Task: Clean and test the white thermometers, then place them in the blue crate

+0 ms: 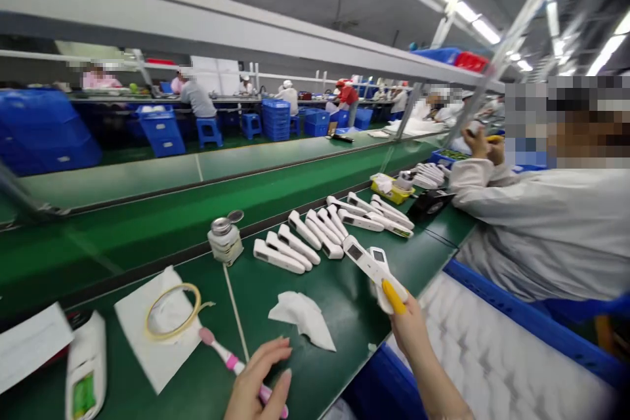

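Observation:
My right hand (411,328), a yellow cot on one finger, is closed round two white handheld devices (371,262) with small screens, held just above the green bench. My left hand (263,377) rests near the bench's front edge, fingers curled over a pink and white toothbrush (224,354). A crumpled white cloth (302,318) lies between the two hands. A row of several more white devices (295,246) lies on the bench beyond the cloth.
A roll of tape (172,312) sits on a white sheet at left, by a small metal-capped dispenser (225,239). Another white device (86,374) lies far left. A green conveyor belt (147,223) runs behind. A person in white (541,230) works at right; a blue tray (492,354) is below.

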The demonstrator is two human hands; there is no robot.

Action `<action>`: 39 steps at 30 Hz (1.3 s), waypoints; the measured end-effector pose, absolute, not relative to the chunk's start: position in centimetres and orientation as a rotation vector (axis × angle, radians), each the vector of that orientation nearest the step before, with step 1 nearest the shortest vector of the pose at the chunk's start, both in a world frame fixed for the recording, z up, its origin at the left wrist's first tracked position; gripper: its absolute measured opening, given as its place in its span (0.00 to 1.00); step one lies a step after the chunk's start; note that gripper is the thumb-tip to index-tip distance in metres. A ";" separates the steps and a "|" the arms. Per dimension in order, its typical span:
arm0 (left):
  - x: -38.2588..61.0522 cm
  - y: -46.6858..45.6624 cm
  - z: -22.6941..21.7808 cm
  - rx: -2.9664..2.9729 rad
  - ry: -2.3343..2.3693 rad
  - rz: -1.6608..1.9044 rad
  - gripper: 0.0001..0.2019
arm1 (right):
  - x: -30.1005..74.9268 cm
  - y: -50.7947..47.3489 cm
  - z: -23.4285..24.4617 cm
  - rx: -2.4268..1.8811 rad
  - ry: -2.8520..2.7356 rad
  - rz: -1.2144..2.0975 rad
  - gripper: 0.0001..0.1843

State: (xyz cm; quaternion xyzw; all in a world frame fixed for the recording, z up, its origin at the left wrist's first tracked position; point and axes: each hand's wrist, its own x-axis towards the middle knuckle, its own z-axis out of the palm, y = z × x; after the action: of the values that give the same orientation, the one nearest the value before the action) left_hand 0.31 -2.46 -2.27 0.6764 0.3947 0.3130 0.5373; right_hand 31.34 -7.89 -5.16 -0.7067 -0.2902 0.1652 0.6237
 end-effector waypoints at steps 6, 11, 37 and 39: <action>0.9 -2.8 -0.4 0.776 0.657 0.843 0.32 | 18.6 -9.0 -5.3 -1.394 -0.978 0.746 0.21; -0.5 0.2 0.8 0.277 0.882 1.107 0.20 | 12.7 -7.8 -4.0 -1.195 -1.207 1.177 0.25; -1.3 0.6 1.0 0.054 0.714 0.942 0.14 | 11.3 -7.4 -5.1 -1.095 -1.007 1.313 0.30; -1.2 0.4 0.9 0.124 0.702 0.991 0.12 | 11.3 -7.2 -4.8 -1.106 -0.992 1.348 0.31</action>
State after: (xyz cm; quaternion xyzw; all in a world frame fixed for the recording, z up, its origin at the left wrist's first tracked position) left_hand -1.21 0.45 0.90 0.0580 0.3298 0.4651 0.8195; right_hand 11.25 -7.17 -4.79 -0.4647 -0.4170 0.5666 0.5378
